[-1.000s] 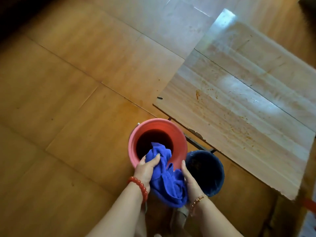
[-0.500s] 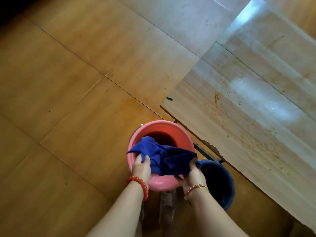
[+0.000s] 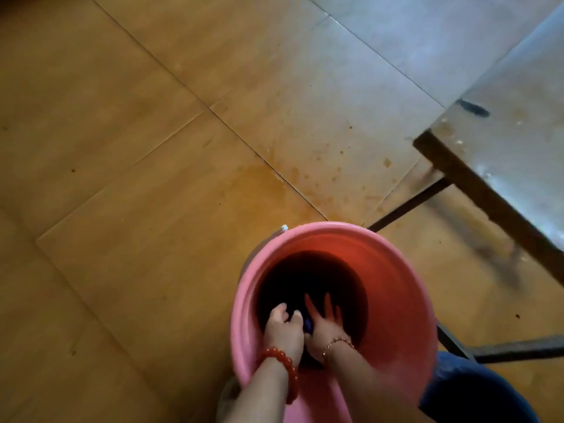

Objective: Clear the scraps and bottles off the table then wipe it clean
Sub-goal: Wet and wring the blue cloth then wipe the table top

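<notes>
Half a second ago I held the blue cloth [image 3: 307, 324] spread above the round pink plastic bucket [image 3: 406, 300]; now I have plunged it into the dark water, only a scrap showing between my left hand [image 3: 282, 326], curled around it, and my right hand [image 3: 325, 322], fingers spread flat, pressing it down. So I judge I'm rinsing it before wiping. The stained pale wooden table [image 3: 518, 123] juts in at right, its dark edge near the rim, so I'd lift out leftward over bare floor.

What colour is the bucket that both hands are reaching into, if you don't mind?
Pink: the bucket shows a pink rim and wall in the head view, its only view.
</notes>
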A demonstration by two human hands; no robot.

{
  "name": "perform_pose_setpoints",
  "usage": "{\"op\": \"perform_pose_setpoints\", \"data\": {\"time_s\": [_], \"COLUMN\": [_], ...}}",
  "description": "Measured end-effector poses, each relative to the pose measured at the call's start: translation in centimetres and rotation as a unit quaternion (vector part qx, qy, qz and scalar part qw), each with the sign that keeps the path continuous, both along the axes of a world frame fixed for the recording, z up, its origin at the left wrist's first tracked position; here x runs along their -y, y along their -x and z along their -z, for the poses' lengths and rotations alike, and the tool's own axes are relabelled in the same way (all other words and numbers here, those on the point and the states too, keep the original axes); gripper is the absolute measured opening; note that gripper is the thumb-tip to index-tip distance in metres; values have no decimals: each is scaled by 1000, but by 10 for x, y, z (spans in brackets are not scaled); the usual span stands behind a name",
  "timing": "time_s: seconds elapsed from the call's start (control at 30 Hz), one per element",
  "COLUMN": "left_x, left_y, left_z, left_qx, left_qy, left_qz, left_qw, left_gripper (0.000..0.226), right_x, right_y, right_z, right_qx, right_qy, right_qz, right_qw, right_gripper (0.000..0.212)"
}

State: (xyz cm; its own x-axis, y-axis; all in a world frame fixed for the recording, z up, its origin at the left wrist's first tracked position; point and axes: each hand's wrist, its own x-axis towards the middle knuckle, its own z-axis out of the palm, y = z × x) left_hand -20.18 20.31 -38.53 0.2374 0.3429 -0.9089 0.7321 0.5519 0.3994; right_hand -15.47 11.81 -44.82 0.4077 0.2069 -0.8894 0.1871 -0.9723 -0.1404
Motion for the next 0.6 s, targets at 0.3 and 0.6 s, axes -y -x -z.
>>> {"op": "perform_pose_setpoints", "data": {"time_s": [0.3, 0.6], "left_x": [19, 30], "left_y": [6, 15], "left_z": [32, -12], "left_qx": [6, -76], "left_qy": [45, 211], "left_qz": [-34, -153], "left_qw": [998, 962], "left_gripper": [44, 109], "right_x": [-1, 18], "right_y": [1, -8], "right_z": [57, -127], "right_qx": [-5, 34], "right_qy": [26, -191], "right_qz": [-25, 590], "right_qw": [999, 784], "right_gripper": [48, 28]}}
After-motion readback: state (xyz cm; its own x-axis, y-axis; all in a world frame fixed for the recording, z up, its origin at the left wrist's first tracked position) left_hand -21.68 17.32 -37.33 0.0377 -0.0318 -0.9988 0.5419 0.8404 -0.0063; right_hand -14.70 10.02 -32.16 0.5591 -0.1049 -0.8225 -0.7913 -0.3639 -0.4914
